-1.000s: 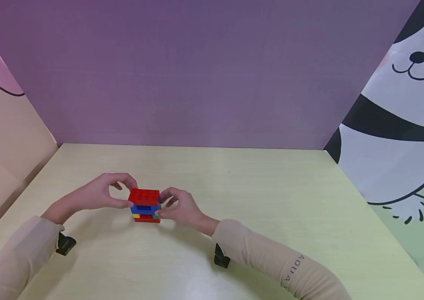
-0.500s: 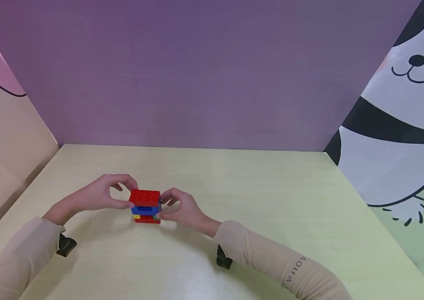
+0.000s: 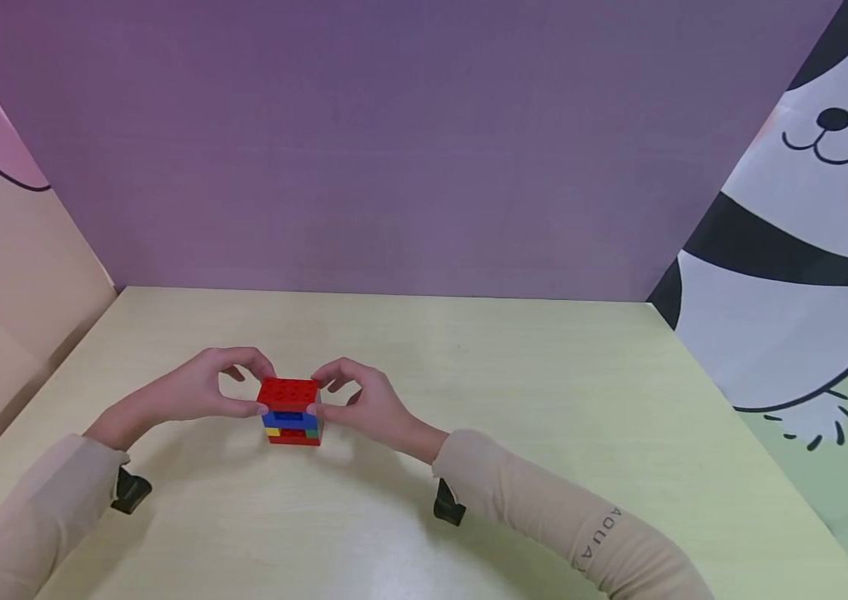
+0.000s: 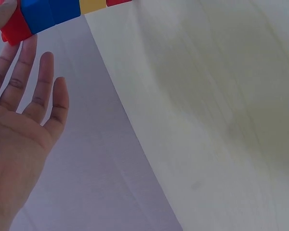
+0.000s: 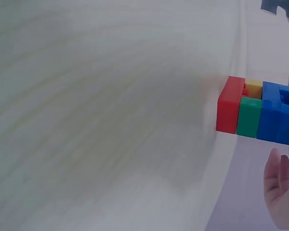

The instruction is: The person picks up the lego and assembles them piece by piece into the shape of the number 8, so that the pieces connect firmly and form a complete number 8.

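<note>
A small stack of toy building bricks stands on the table, topped by a studded red brick (image 3: 288, 395). Under that come blue bricks (image 3: 290, 421), then a yellow brick (image 3: 273, 432) and a green brick (image 3: 312, 433) with a gap between them. A lower red brick (image 5: 229, 107) forms the base. My left hand (image 3: 202, 387) pinches the left end of the top red brick, thumb in front and forefinger behind. At the other end, my right hand (image 3: 374, 408) pinches that same brick by its right corners. The right wrist view cuts off the top of the stack.
The pale wooden tabletop (image 3: 544, 400) spreads to the right of the stack. Behind it rises a purple wall (image 3: 393, 150), with a panda picture (image 3: 791, 333) on the right side. A black wrist device (image 3: 131, 490) hangs under the left sleeve.
My right hand has moved up from the side of the blue and green layers to the top red brick's right end, uncovering the green brick. The left hand and stack stay in place.
</note>
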`<state>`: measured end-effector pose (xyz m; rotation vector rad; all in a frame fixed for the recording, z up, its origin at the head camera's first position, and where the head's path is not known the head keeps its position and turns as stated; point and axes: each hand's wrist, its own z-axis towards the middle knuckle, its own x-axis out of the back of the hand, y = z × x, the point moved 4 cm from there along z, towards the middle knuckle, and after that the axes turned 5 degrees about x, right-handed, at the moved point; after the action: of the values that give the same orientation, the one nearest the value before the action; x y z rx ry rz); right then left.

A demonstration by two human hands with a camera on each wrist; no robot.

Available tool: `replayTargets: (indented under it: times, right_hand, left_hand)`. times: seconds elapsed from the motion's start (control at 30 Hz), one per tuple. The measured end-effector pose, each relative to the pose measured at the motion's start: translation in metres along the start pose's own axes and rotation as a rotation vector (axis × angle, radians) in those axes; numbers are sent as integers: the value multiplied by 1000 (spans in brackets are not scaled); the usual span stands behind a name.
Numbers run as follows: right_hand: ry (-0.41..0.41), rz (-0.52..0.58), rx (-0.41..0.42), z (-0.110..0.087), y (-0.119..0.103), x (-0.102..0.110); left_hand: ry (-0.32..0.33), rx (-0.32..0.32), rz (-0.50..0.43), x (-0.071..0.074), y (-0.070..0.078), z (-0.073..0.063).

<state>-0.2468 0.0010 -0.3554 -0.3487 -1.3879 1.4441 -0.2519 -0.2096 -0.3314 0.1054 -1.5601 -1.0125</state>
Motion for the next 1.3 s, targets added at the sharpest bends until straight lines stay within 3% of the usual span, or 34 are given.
replayTargets:
  times: [0.87, 1.3]
  right_hand:
    - [14, -5, -13, 1, 2, -1]
    - [26, 8, -11, -2, 1, -1]
  left_hand:
    - [53, 17, 33, -1, 0, -6]
    - [65, 35, -30, -5, -6, -7]
